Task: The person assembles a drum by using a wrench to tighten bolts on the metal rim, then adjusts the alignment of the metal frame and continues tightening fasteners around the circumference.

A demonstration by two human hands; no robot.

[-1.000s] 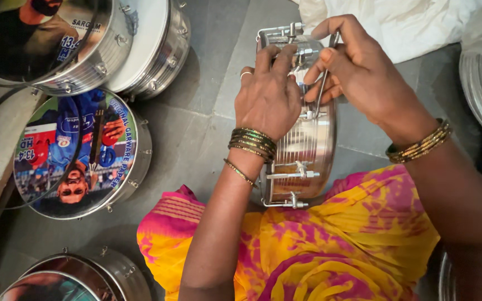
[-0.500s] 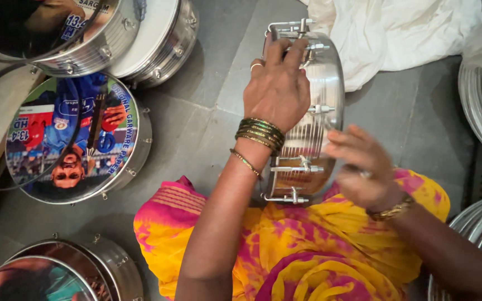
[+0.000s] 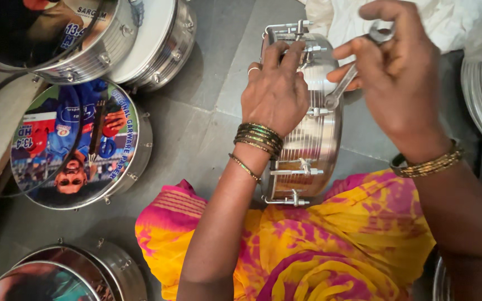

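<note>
Soft, even daylight fills the scene, with only faint shadows on the grey tiled floor (image 3: 213,106). Bright glare streaks the shiny ribbed steel drum shell (image 3: 313,139). The raised right hand (image 3: 403,78) is slightly motion-blurred.

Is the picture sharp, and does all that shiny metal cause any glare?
Head view: mostly sharp; the right hand with the spanner looks slightly soft. The steel drum under the left hand shows bright streaks, not blown out. The drum at top left mirrors dark shapes. Light is even, shadows soft.

Steel drum on edge, both my hands on it.
My left hand (image 3: 274,92) steadies the ribbed shiny steel drum shell (image 3: 311,139); my right hand (image 3: 400,72) grips a slim metal spanner (image 3: 346,83).
</note>
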